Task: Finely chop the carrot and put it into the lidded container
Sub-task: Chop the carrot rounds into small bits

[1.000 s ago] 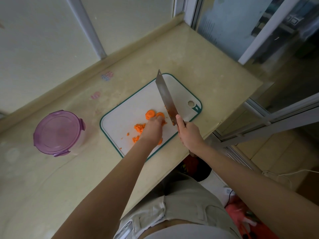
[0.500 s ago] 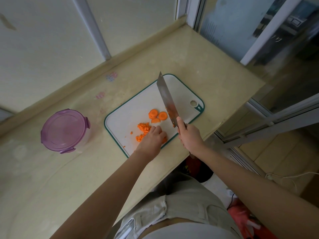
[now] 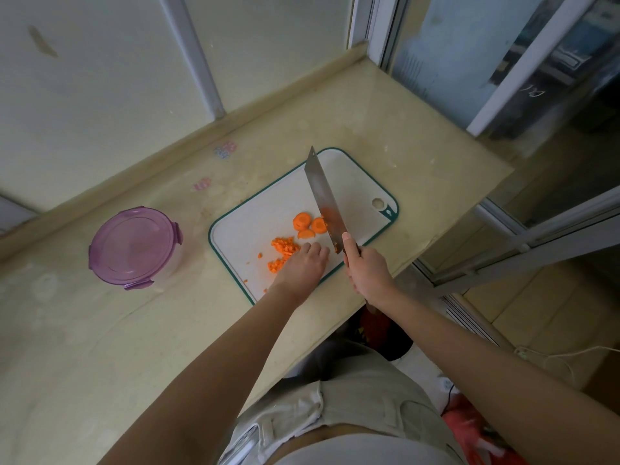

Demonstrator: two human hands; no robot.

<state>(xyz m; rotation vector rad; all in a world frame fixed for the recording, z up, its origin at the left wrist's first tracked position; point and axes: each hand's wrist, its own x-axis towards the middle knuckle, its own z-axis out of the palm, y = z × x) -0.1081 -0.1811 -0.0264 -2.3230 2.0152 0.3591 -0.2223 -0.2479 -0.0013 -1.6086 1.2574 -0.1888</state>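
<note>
Since a second ago, my left hand (image 3: pixel 302 266) has drawn back toward the near edge of the board (image 3: pixel 355 182), uncovering the slices (image 3: pixel 301 220). The knife (image 3: pixel 322 193) has barely shifted.

1. Board: white, speckled, a rounded rectangle with a green rim and a hanging hole at its right corner. It lies on a glossy beige counter (image 3: pixel 369 129).
2. Knife: flat rectangular steel blade, its near part just beside the rightmost slice. My right hand (image 3: pixel 367 271) is wrapped round the handle.
3. Carrot: two round discs and one half-disc at mid-board, with fine orange bits (image 3: pixel 285 246) in small heaps nearer me.
4. Left hand: fingers curled under, resting on the board against the bits. I cannot tell whether they hold a piece.
5. Container (image 3: pixel 134 246): round, well left of the board, closed by a translucent purple lid (image 3: pixel 134 243) with clip tabs. Its contents cannot be seen.
</note>
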